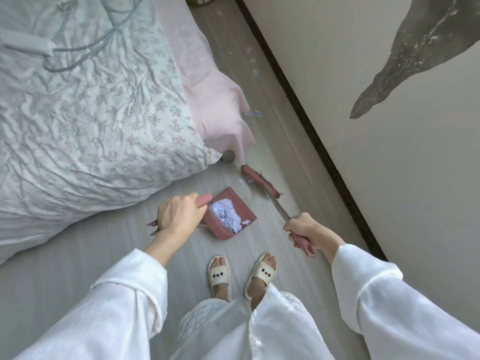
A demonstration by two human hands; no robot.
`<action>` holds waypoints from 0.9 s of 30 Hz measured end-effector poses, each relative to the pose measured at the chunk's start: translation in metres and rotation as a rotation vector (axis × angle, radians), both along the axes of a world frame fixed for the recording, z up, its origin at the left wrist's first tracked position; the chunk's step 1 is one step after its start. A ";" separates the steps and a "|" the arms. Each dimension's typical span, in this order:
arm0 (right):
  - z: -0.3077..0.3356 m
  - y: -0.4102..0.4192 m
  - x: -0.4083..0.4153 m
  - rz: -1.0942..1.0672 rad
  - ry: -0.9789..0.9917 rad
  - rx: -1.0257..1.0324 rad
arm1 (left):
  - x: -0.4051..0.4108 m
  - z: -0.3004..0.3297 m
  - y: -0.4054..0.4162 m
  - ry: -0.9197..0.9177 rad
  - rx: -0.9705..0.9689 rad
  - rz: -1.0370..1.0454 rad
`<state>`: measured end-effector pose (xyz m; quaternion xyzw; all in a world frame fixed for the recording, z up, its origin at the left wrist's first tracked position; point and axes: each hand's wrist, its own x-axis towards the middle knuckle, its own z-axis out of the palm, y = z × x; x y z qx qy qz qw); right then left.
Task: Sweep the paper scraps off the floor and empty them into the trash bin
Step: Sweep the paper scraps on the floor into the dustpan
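A pink dustpan [244, 206] stands on the pale floor in front of my feet, with a heap of white paper scraps [228, 215] inside it. My left hand [176, 216] grips the dustpan's pink handle [204, 200]. My right hand [302, 228] grips the broom's handle; its metal shaft runs up-left to the pink broom head [259, 180] on the floor near the bed corner. A few small scraps [245, 181] lie beside the broom head. More scraps [254, 113] are scattered farther along the floor strip by the wall. A dark bin [205, 0] shows at the top edge.
A bed with a floral quilt [91, 113] and a pink sheet [220, 107] fills the left side. A wall with a dark baseboard [311, 131] runs along the right, leaving a narrow floor strip between. A round bed foot [228, 155] sits under the corner.
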<state>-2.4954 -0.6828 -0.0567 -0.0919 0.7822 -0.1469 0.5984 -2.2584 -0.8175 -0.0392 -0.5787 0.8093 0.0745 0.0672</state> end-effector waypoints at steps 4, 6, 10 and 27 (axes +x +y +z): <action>0.004 -0.010 0.027 0.150 0.008 0.034 | 0.035 -0.007 -0.007 -0.015 -0.004 0.029; 0.011 -0.010 0.033 0.198 0.017 0.053 | 0.049 -0.011 -0.011 -0.019 -0.006 0.028; 0.028 -0.006 0.036 0.201 0.024 0.034 | 0.069 -0.020 -0.026 -0.014 0.020 0.012; 0.019 -0.024 0.103 -0.174 -0.029 0.053 | 0.084 -0.028 -0.081 -0.024 0.057 -0.213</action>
